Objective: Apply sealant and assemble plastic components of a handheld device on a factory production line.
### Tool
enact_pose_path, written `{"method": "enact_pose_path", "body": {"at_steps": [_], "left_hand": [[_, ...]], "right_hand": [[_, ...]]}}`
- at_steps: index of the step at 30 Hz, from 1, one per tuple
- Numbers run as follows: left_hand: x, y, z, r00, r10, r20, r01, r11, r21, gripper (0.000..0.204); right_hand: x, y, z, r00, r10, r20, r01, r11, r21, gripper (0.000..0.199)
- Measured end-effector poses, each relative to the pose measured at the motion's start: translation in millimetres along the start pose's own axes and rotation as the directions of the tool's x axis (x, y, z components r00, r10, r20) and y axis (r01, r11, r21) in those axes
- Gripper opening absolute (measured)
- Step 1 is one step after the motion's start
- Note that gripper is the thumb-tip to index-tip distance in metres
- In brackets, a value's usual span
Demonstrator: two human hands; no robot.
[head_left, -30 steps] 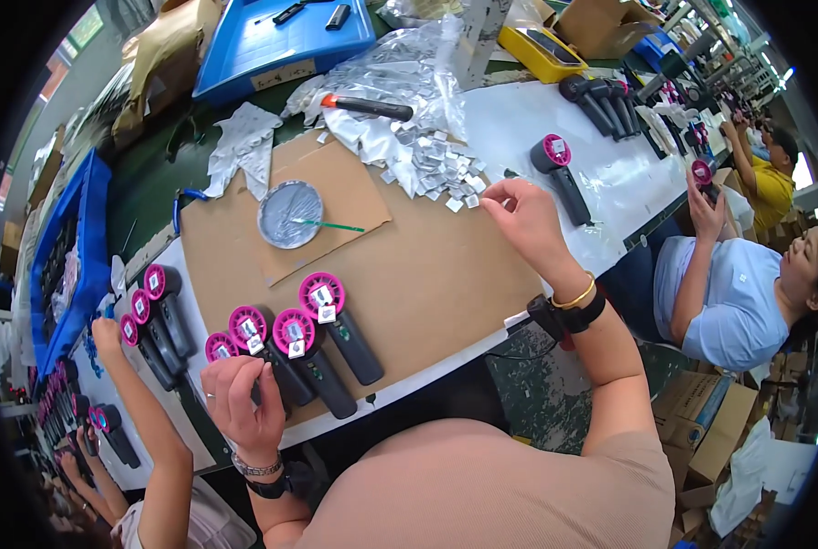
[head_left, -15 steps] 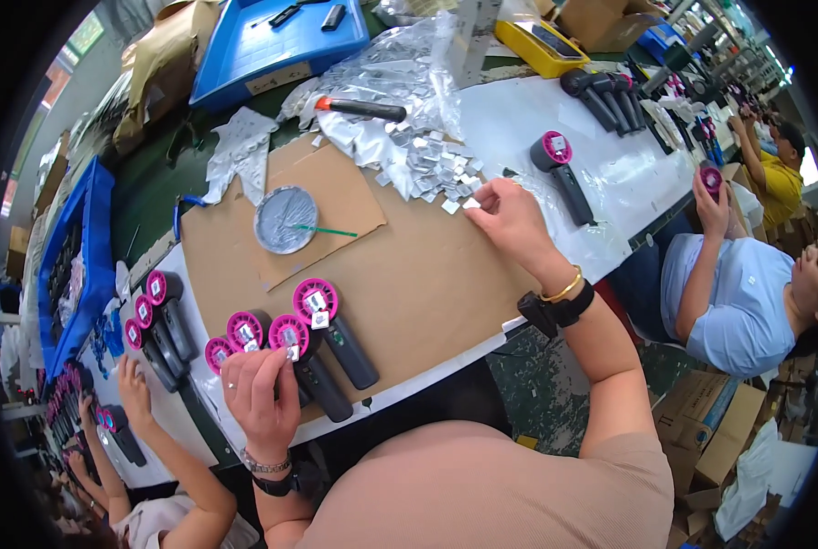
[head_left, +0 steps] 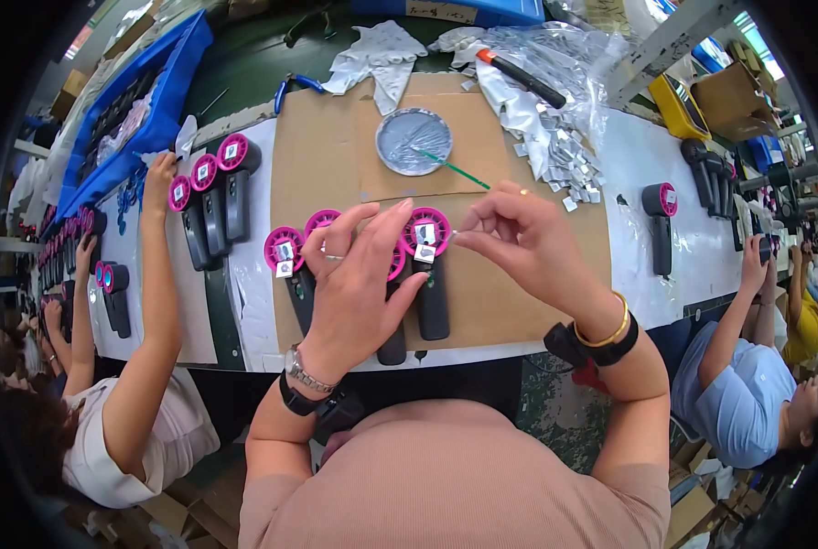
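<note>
Over a group of handheld fans with pink round heads and dark grey handles, my left hand (head_left: 359, 284) is spread with its fingers apart, hiding part of them. The rightmost fan (head_left: 435, 306) lies between my hands, with small white squares on its head and neck. Just right of that head, my right hand (head_left: 542, 242) pinches a small pale piece, seen nearly edge-on. Another fan (head_left: 284, 249) shows left of my left hand. Beyond them, a round dish (head_left: 395, 151) of grey paste sits on cardboard (head_left: 487, 137), a green stick (head_left: 464, 174) leaning out over its rim.
Loose small squares (head_left: 569, 165) lie heaped at the right, below an orange-and-black utility knife (head_left: 523, 78). Blue-handled pliers (head_left: 285, 89) lie at the back left. Three fans (head_left: 212, 210) stand in a row near a co-worker's arm (head_left: 157, 302). Another fan (head_left: 661, 229) lies at right.
My right hand has moved from the heap of squares back to the fans, pinching a small piece. My left hand has opened over the fans. The whole view has shifted leftward.
</note>
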State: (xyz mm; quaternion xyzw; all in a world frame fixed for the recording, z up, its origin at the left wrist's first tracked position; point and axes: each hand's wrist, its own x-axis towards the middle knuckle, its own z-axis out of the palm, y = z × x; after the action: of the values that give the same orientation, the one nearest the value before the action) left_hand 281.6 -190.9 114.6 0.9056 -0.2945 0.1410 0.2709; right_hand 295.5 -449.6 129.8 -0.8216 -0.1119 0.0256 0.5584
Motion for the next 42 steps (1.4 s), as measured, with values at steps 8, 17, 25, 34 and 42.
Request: {"method": "enact_pose_path", "body": {"at_steps": [8,17,25,34,42], "left_hand": [[4.8,-0.9,9.0,0.999,-0.037,0.033,0.036,0.999,0.015,0.093],[5.8,-3.1,14.9,0.999,-0.013,0.053,0.012,1.0,0.015,0.097],[7.0,-2.3,19.1,0.998,-0.015,0.062,0.013,0.999,0.037,0.098],[11.5,-4.3,24.9,0.997,-0.03,0.069,0.03,1.0,0.004,0.095],[10.0,1.1,11.4,0.998,0.005,0.067,-0.008,0.999,0.033,0.092]], "right_hand": [[38.1,5.0,21.0,0.992,0.003,0.126,0.017,0.987,-0.157,0.015],[41.6,15.8,26.5,0.983,0.05,0.174,-0.019,0.984,-0.176,0.016],[39.2,16.5,32.1,0.99,0.011,0.142,0.015,0.983,-0.181,0.018],[41.2,16.7,36.7,0.994,0.087,0.07,-0.065,0.961,-0.268,0.024],[16.9,22.2,17.5,0.991,-0.033,-0.131,0.0,0.97,-0.244,0.017]]}}
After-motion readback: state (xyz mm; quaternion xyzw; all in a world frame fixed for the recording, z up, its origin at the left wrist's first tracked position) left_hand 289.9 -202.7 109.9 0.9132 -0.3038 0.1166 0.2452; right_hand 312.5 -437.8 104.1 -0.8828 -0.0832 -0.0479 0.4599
